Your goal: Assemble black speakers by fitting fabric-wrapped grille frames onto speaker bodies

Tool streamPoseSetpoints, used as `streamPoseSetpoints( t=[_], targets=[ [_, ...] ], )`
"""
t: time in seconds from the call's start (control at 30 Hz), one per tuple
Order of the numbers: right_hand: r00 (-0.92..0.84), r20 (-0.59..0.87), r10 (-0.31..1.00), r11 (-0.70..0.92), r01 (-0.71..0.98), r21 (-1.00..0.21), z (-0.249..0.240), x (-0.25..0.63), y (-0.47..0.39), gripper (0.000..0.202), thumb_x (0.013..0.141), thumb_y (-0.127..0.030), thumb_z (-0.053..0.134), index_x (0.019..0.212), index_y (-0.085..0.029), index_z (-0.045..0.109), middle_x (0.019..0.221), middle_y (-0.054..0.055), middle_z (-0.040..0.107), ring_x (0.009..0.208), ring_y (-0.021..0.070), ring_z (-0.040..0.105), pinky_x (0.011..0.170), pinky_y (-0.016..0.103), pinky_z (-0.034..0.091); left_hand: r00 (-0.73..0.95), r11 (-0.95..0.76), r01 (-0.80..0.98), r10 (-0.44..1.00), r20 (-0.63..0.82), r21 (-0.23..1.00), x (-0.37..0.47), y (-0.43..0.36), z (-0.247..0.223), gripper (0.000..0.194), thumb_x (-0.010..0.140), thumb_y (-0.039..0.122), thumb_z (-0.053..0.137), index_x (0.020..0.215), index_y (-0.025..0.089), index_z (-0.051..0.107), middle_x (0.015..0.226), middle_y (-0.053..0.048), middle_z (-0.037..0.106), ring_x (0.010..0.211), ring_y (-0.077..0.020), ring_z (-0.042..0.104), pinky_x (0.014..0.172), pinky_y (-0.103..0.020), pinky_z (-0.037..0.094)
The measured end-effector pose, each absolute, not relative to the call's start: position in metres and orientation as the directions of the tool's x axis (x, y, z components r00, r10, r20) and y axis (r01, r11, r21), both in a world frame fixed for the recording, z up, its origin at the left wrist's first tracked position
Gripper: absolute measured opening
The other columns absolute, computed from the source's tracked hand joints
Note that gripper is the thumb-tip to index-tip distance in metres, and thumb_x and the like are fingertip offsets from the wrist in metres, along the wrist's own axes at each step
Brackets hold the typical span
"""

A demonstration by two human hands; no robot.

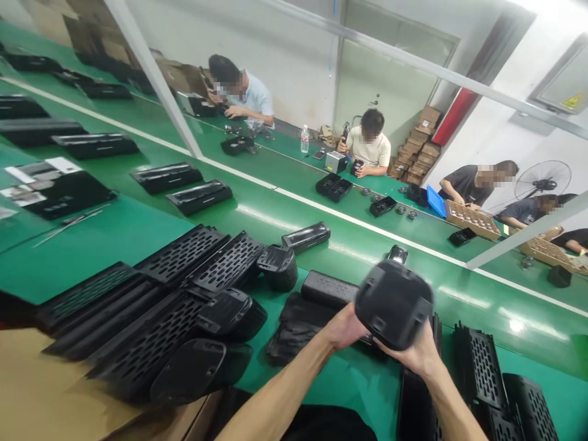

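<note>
Between both my hands is a black plastic housing (394,306), its rounded-square end face turned toward me. My left hand (343,329) grips its left side, with the fingers partly hidden behind it. From below and the right, my right hand (416,354) wraps round the same housing. Just behind my left hand, a long black housing (329,288) lies on the green table beside a crumpled black bag (298,327). Several similar housings with rounded ends, such as one near me (188,370), lie to the left of my hands.
Perforated black panels (151,334) are stacked on the left, and more panels (482,367) lie on the right. Brown cardboard (41,380) is at the lower left. Beyond runs a green conveyor belt (257,208) carrying black housings. Several people work along its far side, behind slanted white posts (156,79).
</note>
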State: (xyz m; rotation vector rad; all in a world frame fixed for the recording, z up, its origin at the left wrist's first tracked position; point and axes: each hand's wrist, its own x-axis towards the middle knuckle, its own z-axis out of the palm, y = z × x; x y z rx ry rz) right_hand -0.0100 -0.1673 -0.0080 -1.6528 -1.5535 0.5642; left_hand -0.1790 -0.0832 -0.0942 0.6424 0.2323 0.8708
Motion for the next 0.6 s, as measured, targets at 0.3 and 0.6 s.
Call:
streamPoseSetpoints(
  t=[0.3,0.6],
  targets=[
    [-0.298,0.185,0.937,0.323,0.938,-0.127,0.019,0.006,-0.152,0.093,0.069,-0.019,0.076,0.156,-0.027,0.046,0.141,0.018,0.06,0.129,0.0425,0.055,0.11,0.064,0.037,0.498,-0.056,-0.22,0.852,0.161,0.974,-0.237,-0.068,-0.064,0.093,0.062,0.047,0.092,0.145,0.025,0.056,0.15,-0.012,0.051,0.138,-0.0399,0.047,0.12,-0.051,0.035],
    [0.182,0.033,0.983,-0.042,0.392,-0.919,-0.032,0.04,-0.191,0.11,0.077,-0.076,0.074,0.162,-0.028,0.023,0.165,0.016,0.034,0.144,0.0388,0.046,0.116,0.056,0.04,0.489,0.014,-0.319,0.859,0.152,0.948,-0.245,-0.078,-0.077,0.096,0.067,0.057,0.086,0.148,0.024,0.046,0.145,-0.012,0.053,0.128,-0.0348,0.051,0.107,-0.041,0.043]
  ],
)
